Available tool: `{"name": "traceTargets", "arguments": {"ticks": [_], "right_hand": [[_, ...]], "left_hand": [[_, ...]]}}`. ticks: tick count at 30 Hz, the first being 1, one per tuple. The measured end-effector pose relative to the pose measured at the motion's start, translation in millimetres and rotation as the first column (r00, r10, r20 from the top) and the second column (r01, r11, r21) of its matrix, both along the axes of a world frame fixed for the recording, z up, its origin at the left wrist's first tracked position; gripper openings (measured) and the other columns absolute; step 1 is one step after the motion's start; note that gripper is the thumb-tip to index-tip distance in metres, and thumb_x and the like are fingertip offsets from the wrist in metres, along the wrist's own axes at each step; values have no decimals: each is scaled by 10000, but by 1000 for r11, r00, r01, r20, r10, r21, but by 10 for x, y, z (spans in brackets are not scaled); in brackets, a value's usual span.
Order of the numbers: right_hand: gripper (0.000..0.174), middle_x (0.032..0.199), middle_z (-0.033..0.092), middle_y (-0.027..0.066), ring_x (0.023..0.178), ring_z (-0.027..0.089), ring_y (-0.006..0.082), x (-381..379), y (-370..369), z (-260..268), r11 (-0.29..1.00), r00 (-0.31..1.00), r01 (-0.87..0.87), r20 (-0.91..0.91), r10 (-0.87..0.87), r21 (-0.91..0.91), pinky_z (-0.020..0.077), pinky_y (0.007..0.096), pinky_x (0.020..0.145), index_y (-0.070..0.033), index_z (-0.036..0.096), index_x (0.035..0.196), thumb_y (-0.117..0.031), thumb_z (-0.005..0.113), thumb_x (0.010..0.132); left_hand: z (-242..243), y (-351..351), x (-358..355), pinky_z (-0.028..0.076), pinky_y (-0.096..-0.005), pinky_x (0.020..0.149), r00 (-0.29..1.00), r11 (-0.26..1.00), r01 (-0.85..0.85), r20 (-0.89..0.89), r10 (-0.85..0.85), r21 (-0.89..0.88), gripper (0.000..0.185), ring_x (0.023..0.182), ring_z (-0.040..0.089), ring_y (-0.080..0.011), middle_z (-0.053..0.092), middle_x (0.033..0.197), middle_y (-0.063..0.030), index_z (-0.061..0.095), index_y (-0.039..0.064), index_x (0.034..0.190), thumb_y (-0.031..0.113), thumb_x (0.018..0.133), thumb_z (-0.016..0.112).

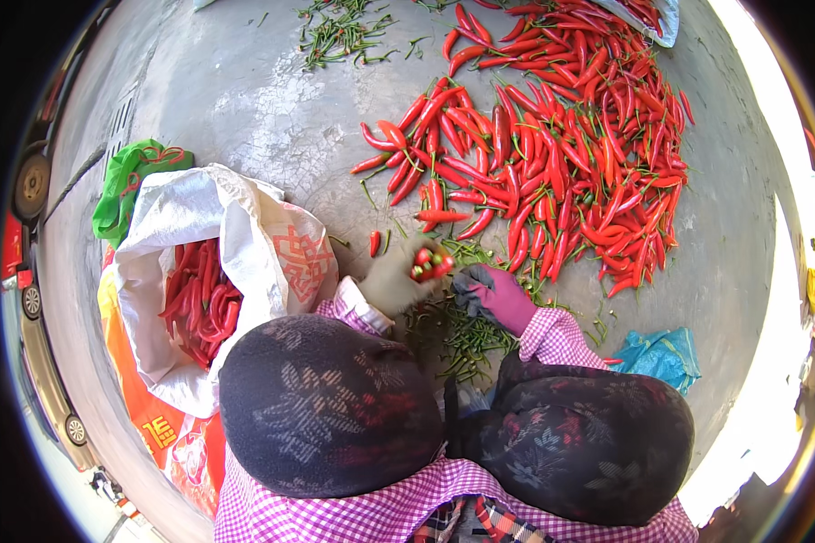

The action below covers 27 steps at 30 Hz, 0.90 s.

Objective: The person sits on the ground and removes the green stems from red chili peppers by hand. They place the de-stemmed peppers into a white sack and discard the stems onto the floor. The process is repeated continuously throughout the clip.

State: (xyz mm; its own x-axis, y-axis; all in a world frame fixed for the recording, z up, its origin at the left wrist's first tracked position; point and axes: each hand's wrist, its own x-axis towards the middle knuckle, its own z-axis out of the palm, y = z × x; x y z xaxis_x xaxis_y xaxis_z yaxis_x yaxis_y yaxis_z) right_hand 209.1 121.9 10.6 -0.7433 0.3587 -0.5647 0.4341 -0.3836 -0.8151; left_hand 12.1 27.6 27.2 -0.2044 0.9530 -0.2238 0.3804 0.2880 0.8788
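My left hand [392, 277], in a pale work glove, is closed around a small bunch of red chilli peppers [429, 266], their ends pointing right. Facing it is my right hand [499, 297], in a purple glove with dark grey fingers. Its fingers are curled close to the bunch, and whether they pinch a stem cannot be seen. Green chilli stems [472, 339] lie piled on the floor below both hands. Ahead and to the right spreads a large heap of red chilli peppers [557, 163]. A short red piece of chilli [375, 243] rests by my left hand.
On my left stands an open white woven sack [176, 183] containing red chillies [200, 305], with a green bag [125, 190] behind it and an orange-red printed bag [170, 434] beneath. A blue woven bag [659, 356] lies right. More stems [343, 34] are scattered on the concrete floor [244, 95].
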Motion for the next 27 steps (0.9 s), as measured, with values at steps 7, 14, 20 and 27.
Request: {"name": "traceTargets", "arguments": {"ticks": [7,14,20,27], "right_hand": [[248,686,582,164,609,556,359,9,19,175,700,980,-172,51,191,693,451,408,548,-115,631,828,-337,539,889],[550,585,605,54,521,599,173,-80,84,583,957,992,-44,-129,7,-288,439,310,453,-82,628,718,-547,437,942],[500,1032,610,94,938,603,255,-90,329,297,295,776,-567,379,505,769,457,401,813,-121,559,1142,-454,645,779],[454,1060,566,49,986,548,240,-622,517,120,-255,788,-514,568,238,819,398,420,884,-143,565,1118,-380,693,752]], "left_hand": [[120,-52,85,479,-286,847,930,950,284,280,-240,-130,531,939,587,-157,610,1011,-63,534,93,1213,93,723,740],[508,-22,-219,478,-273,816,916,930,348,254,-311,-117,435,901,576,-116,608,977,-33,559,71,1130,86,736,742],[1321,-22,-681,475,-262,772,997,997,-55,-44,58,53,382,861,562,-115,594,944,-38,569,42,1070,1,723,721],[1898,-1116,-1686,513,-356,764,419,860,-509,-862,284,36,456,877,629,-285,613,994,-131,568,73,1136,82,707,722]]}}
